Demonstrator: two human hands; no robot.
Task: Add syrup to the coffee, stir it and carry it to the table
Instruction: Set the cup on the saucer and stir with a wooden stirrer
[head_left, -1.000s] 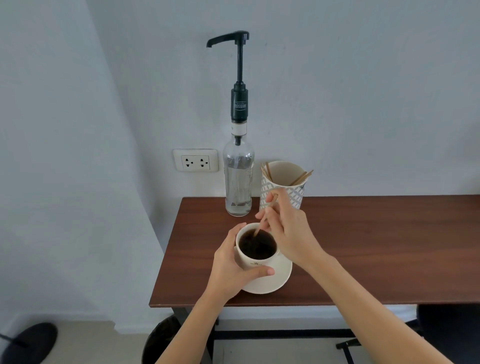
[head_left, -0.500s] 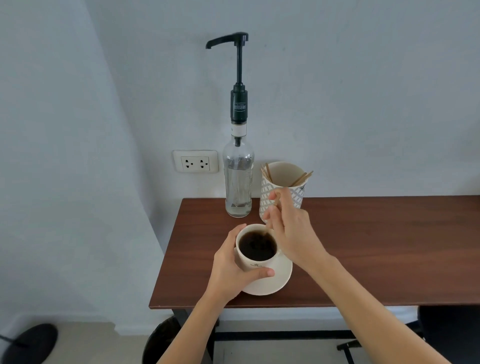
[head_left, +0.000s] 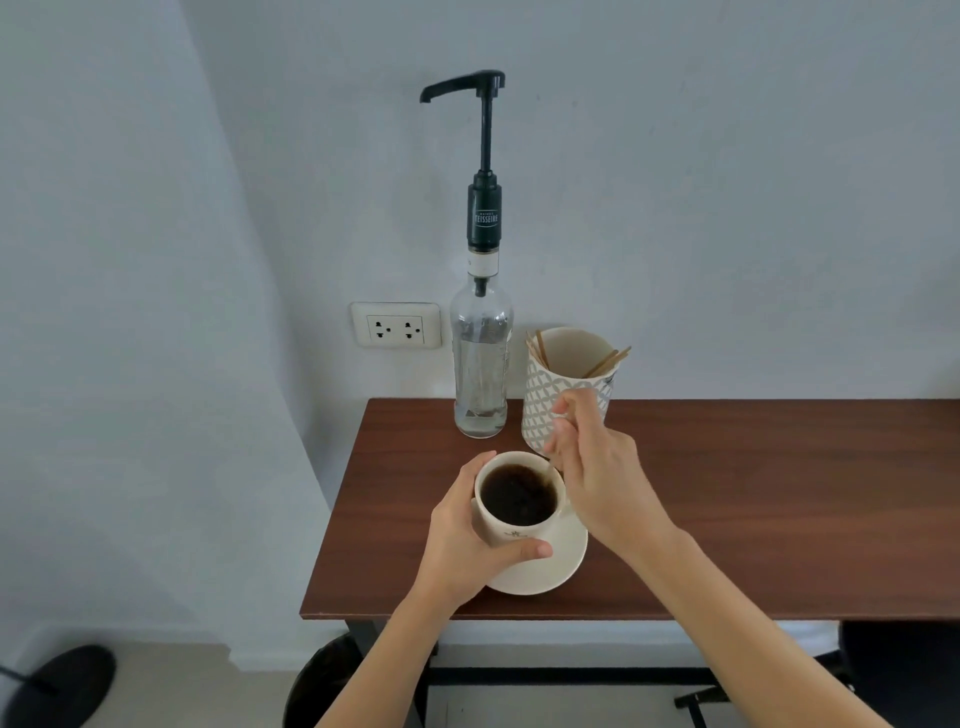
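Note:
A cream cup of dark coffee (head_left: 519, 496) stands on a cream saucer (head_left: 556, 569) near the front left of the brown table (head_left: 753, 493). My left hand (head_left: 467, 540) wraps around the cup's left side. My right hand (head_left: 597, 478) pinches a thin wooden stir stick (head_left: 549, 472) whose lower end dips into the coffee at the cup's right rim. Behind the cup stands a clear glass syrup bottle (head_left: 480, 369) with a tall black pump, against the wall.
A patterned white holder (head_left: 566, 379) with several wooden sticks stands right of the bottle, just behind my right hand. A wall socket (head_left: 396, 326) is left of the bottle. Dark objects sit on the floor below the table's front edge.
The stick's tip has swung from the left part of the coffee to the cup's right rim, and my right hand shifted slightly right. My left hand and the cup stayed put.

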